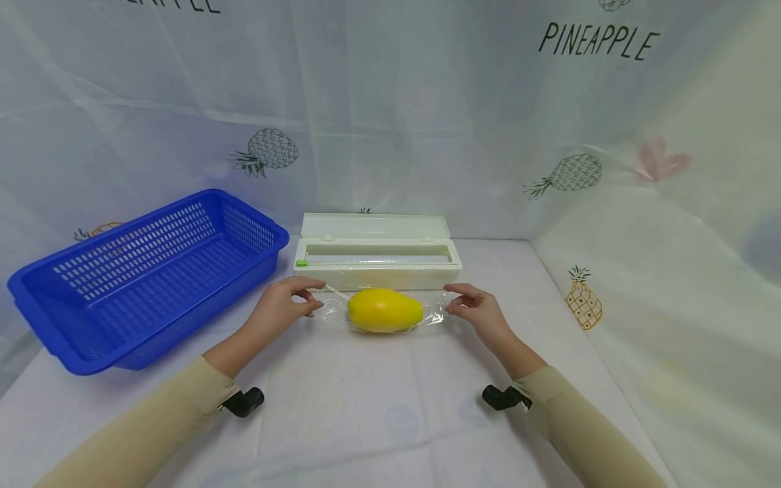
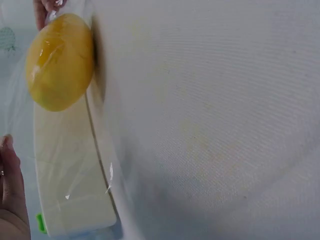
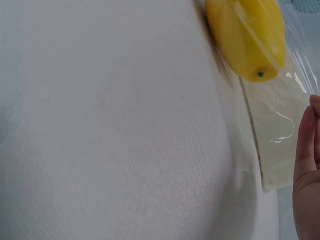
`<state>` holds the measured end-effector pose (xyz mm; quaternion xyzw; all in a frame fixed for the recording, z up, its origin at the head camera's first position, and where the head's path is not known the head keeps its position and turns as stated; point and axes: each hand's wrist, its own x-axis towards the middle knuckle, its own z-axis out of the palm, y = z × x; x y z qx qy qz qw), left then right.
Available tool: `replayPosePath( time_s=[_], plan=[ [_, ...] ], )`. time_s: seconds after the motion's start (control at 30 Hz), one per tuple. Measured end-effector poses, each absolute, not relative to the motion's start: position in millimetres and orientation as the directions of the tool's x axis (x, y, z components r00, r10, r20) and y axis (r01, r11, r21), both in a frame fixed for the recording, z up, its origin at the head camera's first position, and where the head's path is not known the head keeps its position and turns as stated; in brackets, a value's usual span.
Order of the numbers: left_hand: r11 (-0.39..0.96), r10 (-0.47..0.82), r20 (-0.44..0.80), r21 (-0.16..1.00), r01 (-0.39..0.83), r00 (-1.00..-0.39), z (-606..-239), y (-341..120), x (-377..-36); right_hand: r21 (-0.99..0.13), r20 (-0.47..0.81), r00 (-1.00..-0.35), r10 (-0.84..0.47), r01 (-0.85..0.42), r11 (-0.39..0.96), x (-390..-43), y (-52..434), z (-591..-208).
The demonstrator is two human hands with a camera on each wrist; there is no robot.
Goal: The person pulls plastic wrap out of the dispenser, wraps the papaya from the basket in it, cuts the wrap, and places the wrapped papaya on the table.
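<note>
A smooth yellow oval fruit (image 1: pixel 384 310), like a papaya, lies on the cloth-covered table with clear cling film (image 1: pixel 434 313) over it. At the left end of the film, my left hand (image 1: pixel 285 299) pinches its edge between thumb and fingers. My right hand (image 1: pixel 482 313) pinches the opposite end, and the film is drawn into folds toward its fingertips (image 3: pixel 314 100). Directly behind the fruit stands a white cling film dispenser (image 1: pixel 378 278), its lid (image 1: pixel 375 225) raised and a green slider (image 1: pixel 302 263) at its left end.
A large blue plastic basket (image 1: pixel 177 285) with slotted walls stands at the left, close to my left forearm. White pineapple-print cloth (image 1: pixel 415 102) hangs behind the table and along its right side. Both wrists carry small black cameras (image 1: pixel 244 402).
</note>
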<state>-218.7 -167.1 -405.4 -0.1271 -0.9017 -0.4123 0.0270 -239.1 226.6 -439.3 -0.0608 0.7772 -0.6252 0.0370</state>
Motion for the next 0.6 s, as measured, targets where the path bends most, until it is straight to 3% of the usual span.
replayPosePath(
  time_s=[0.33,0.6],
  plan=[
    [0.56,0.175,-0.023,0.824,0.08,-0.984,-413,-166,-232,-0.96,-0.069,-0.986,-0.153,0.024,0.279,-252,227,-450],
    [0.503,0.21,-0.162,0.864,-0.036,-0.964,-423,-166,-242,-0.953,-0.106,-0.967,-0.23,0.033,0.302,-258,228,-453]
  ],
)
